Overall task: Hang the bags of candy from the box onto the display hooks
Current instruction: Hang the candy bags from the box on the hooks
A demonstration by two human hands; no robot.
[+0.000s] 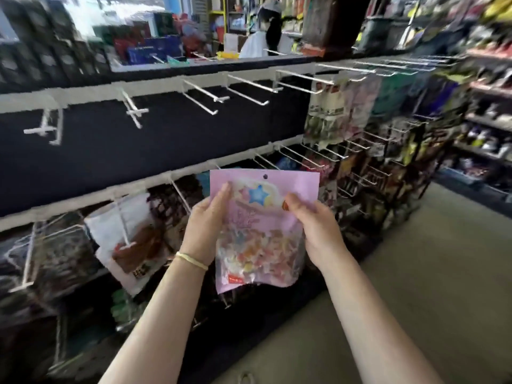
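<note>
Motion blur over most of frame; print on hanging packets unreadable. No box in view. Pink candy bag (pixel 264 231) held upright before lower row of display hooks (pixel 293 156), hang hole at top free of any hook; clear lower half shows mixed pastel sweets. Left hand (pixel 206 228) and right hand (pixel 315 231) each gripping a side edge. Upper hooks (pixel 249 90) bare at left, loaded with packets (pixel 346 106) at right.

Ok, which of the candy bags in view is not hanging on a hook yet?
The pink bag with the blue star, held between the left hand and right hand. Its hang hole is free, while the other bags already hang on hooks.
</note>
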